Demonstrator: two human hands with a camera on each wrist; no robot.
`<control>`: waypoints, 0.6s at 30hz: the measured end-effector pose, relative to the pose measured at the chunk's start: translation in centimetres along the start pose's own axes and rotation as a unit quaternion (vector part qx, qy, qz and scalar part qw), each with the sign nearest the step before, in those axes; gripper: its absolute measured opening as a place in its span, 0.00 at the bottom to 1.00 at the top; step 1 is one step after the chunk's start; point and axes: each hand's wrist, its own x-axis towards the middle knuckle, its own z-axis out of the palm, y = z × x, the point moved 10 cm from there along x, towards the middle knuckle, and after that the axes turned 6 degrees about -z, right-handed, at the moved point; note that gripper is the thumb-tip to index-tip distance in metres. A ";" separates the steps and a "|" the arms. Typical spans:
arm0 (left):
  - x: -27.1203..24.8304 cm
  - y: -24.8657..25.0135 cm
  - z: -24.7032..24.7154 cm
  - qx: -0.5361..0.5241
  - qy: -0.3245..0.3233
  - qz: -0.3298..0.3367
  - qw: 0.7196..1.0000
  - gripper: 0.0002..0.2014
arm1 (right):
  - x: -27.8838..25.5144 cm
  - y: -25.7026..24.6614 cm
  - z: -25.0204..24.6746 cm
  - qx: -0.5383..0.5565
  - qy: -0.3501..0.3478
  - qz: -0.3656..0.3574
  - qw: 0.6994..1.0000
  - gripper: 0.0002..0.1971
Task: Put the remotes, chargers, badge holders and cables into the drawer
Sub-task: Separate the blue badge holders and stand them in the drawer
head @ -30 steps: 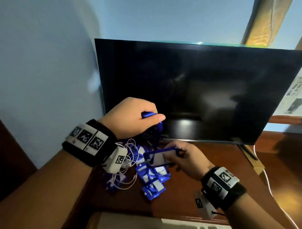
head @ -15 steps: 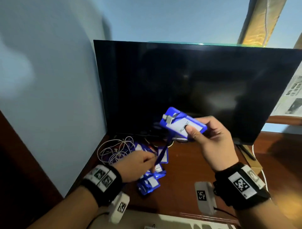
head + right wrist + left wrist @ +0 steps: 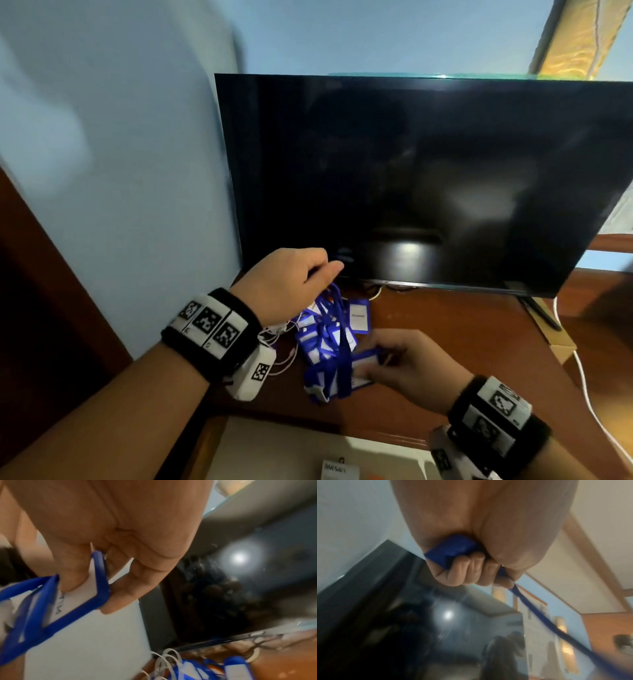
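Right hand (image 3: 407, 366) lowered with badge holder (image 3: 363, 371), left hand (image 3: 291, 284) raising lanyard (image 3: 337, 308)

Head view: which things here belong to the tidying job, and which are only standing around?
Part of the job:
- badge holders in a heap on the desk, their blue straps in the left hand
- one badge holder in the right hand
- white cable beside the heap
- open drawer

Only standing around:
- television
- desk
- wall
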 end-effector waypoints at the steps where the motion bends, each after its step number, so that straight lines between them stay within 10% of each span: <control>1: 0.6 -2.0 1.1 -0.005 -0.006 -0.019 1.000 0.22 | 0.0 -1.2 -0.6 0.057 0.034 -0.017 0.998 0.07; 6: -1.8 -7.4 8.2 -0.094 -0.105 -0.105 0.984 0.21 | 0.2 -3.3 -7.1 0.155 0.276 -0.076 0.945 0.08; 10: -5.9 -3.8 8.9 -0.129 -0.064 -0.049 0.988 0.22 | 0.7 0.2 -9.1 0.120 0.370 0.001 0.921 0.09; 18: -3.6 -2.1 5.0 0.063 -0.033 0.001 0.997 0.19 | 2.1 3.2 1.1 -0.060 0.107 0.075 0.990 0.05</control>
